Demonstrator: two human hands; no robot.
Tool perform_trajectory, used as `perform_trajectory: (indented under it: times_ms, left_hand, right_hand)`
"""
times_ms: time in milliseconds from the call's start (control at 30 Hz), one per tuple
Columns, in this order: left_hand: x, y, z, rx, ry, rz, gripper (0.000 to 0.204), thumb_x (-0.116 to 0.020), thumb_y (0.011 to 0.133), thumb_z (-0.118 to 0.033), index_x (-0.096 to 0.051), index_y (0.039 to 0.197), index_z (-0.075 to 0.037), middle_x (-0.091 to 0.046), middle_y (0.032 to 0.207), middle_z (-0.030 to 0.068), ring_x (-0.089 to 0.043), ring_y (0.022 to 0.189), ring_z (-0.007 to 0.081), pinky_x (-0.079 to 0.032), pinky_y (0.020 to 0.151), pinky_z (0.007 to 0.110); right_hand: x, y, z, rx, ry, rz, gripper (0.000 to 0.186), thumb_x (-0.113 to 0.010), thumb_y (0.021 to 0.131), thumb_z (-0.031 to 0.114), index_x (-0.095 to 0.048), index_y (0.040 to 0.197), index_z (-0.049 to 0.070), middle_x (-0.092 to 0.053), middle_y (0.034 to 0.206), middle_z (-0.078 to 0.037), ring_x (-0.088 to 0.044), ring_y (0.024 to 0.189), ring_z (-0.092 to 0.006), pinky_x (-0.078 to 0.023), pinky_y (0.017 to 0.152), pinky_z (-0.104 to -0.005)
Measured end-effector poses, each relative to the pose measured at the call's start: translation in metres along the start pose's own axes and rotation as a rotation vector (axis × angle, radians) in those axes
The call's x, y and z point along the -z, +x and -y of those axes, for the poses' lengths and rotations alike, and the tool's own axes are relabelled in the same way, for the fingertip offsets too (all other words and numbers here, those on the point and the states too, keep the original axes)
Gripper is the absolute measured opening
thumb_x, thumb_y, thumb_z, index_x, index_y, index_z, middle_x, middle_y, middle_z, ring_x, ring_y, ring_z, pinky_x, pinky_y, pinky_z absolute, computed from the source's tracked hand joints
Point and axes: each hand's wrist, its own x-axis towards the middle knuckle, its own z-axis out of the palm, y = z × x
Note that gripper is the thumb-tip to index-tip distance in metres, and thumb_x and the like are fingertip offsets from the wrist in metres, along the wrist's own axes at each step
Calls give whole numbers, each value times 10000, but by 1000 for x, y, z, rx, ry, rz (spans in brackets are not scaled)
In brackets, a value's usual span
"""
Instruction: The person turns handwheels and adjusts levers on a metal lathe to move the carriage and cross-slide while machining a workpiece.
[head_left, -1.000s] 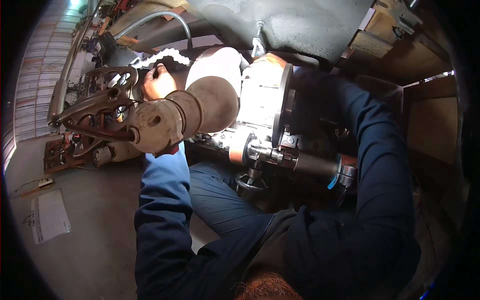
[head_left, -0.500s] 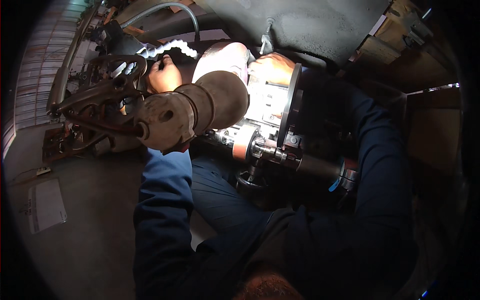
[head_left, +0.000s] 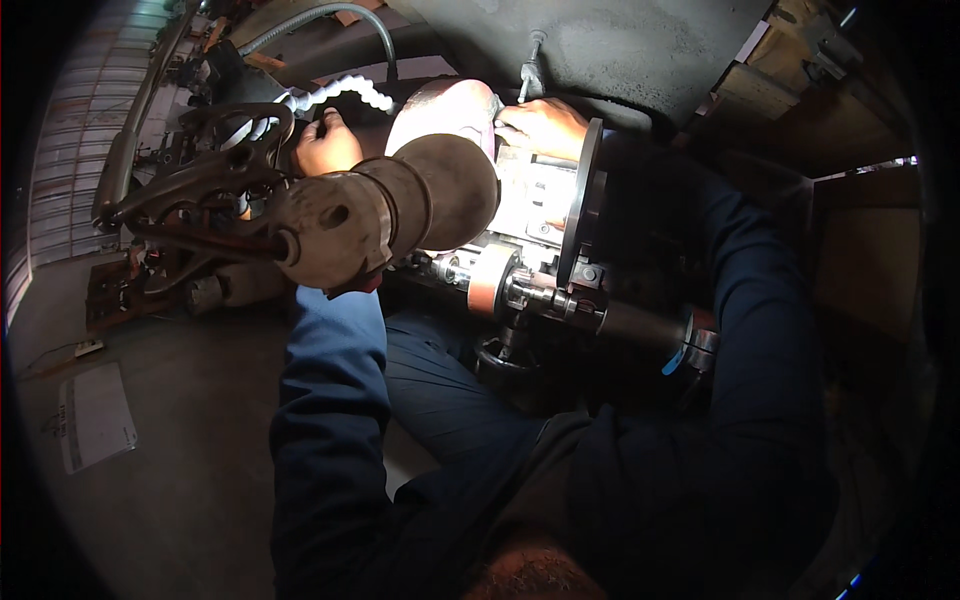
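My left hand (head_left: 328, 150) reaches behind the large brown work lamp (head_left: 390, 205), beside the white segmented hose (head_left: 345, 92). Its fingers are curled in; whatever lies in them is too dark to make out. Farther right, my right hand (head_left: 548, 128) rests over the brightly lit metal fixture (head_left: 540, 195) of a machine, left of a dark upright disc (head_left: 582, 200). Its fingers are bent together at the right side of a pale rounded part (head_left: 445, 110). A small grey piece shows at the fingertips, its kind unclear.
Below the fixture runs a shaft with an orange-sided collar (head_left: 490, 282) and a handwheel (head_left: 505, 355). The lamp's brown arm (head_left: 190, 190) crosses the left side. Behind stands a grey panel (head_left: 620, 60) with a small valve (head_left: 533, 75). A white sheet (head_left: 97, 415) lies at the lower left.
My right hand's fingers have shifted slightly, and the grey piece at their tips shows more clearly. My left hand stays in nearly the same place.
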Motion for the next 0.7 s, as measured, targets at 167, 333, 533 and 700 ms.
perform_trajectory:
  times_ms: [167,333,533,700]
  left_hand:
    - [8,-5,-4,38,-36,13,427,-691,829,-400,-747,986,-6,-725,920,228,-693,890,379,-504,857,451]
    - [16,-19,-25,25,-3,10,420,-681,840,-397,-748,989,-10,-726,923,225,-690,899,386,-503,864,444]
    - [15,-10,-12,23,50,37,442,-671,844,-428,-745,1029,-33,-729,971,202,-689,946,378,-504,879,437]
    - [12,-9,-9,36,88,53,444,-671,836,-445,-748,1038,-58,-727,975,199,-690,949,370,-509,870,437]
  right_hand:
    - [13,2,14,6,-45,22,260,-691,860,295,-687,977,63,-676,753,-163,-672,693,-346,-525,626,-438]
    - [8,0,8,-81,59,-34,244,-711,845,275,-707,924,44,-691,767,-159,-675,711,-345,-518,642,-442]
    - [3,4,-1,90,20,-13,248,-676,879,264,-736,947,34,-699,789,-158,-671,695,-340,-516,631,-436]
    - [9,-2,-3,77,-133,140,266,-653,875,270,-737,1045,84,-733,925,-79,-702,878,-247,-554,720,-375]
